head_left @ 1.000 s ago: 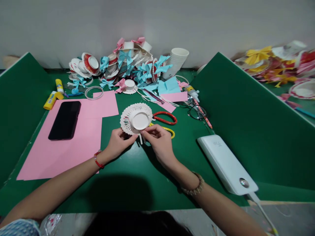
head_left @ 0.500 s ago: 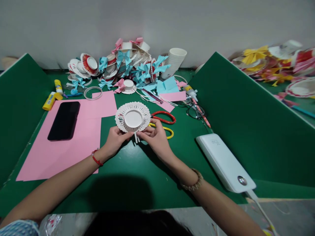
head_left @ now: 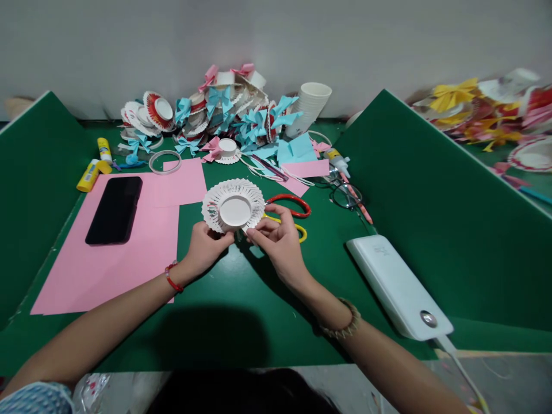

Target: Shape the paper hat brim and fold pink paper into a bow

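Between my hands is a white paper cup (head_left: 235, 210) cut into strips, its folded rim fanned out round the cup's base. My left hand (head_left: 206, 246) pinches the rim at its near left, thumb on top and fingers partly hidden beneath. With thumb and fingers closed, my right hand (head_left: 280, 241) grips a paper strip at the near right of the rim. Scissors (head_left: 290, 208) with one red and one yellow handle lie just beyond my right hand, their blades hidden behind the cup.
Pink paper (head_left: 129, 264) lies at the left under a black phone (head_left: 114, 210). Glue sticks (head_left: 88, 175) stand behind it. Several cup crafts with bows (head_left: 219, 102) and stacked paper cups (head_left: 311, 106) line the back. Glasses (head_left: 345, 195) and a white power bank (head_left: 399, 287) are at the right, beside a green divider (head_left: 431, 201).
My right thumb and fingers have shifted slightly right and taken a strip at the near edge, which hung straight down before. My left hand keeps its hold on the cup.
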Motion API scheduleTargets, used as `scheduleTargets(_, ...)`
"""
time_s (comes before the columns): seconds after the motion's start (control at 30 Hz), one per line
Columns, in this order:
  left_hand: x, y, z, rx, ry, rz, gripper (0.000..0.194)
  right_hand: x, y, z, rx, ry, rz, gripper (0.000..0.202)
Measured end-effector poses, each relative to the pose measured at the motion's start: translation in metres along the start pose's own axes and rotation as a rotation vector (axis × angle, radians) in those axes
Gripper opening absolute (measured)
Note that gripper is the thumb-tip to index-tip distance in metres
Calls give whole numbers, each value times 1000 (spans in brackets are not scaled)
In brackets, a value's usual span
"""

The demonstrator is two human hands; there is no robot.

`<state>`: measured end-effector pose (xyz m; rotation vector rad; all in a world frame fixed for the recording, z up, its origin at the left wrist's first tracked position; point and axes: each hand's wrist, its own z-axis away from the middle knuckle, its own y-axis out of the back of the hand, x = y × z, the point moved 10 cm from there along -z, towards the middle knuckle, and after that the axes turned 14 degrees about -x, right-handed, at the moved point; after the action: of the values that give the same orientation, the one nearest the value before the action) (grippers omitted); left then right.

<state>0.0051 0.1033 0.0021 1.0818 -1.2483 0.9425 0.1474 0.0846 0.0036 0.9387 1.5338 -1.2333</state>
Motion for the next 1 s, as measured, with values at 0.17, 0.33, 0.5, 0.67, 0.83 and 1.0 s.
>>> scheduleTargets(0.17,-1,0,1,-8,16,45,13,6,3,0,21,-41,18,46)
scheduleTargets(0.33,-6,-6,-1,-91,69,169,19,18,7,-1,59,-102,3,47)
scheduleTargets(0.5,-9,-6,-1,-92,85,199,25,26,-3,-1,-23,-178,-55,46)
scheduleTargets(0.67,-12,-6,-2,-101,80,189,25,23,-2,0,3,-164,-33,48)
scheduleTargets(0.83,-13,-5,-2,-94,79,174,24,22,-2,1,21,-166,10,48)
scheduleTargets(1.0,-12,-6,-2,-103,72,170,24,22,-2,2,27,-161,24,48)
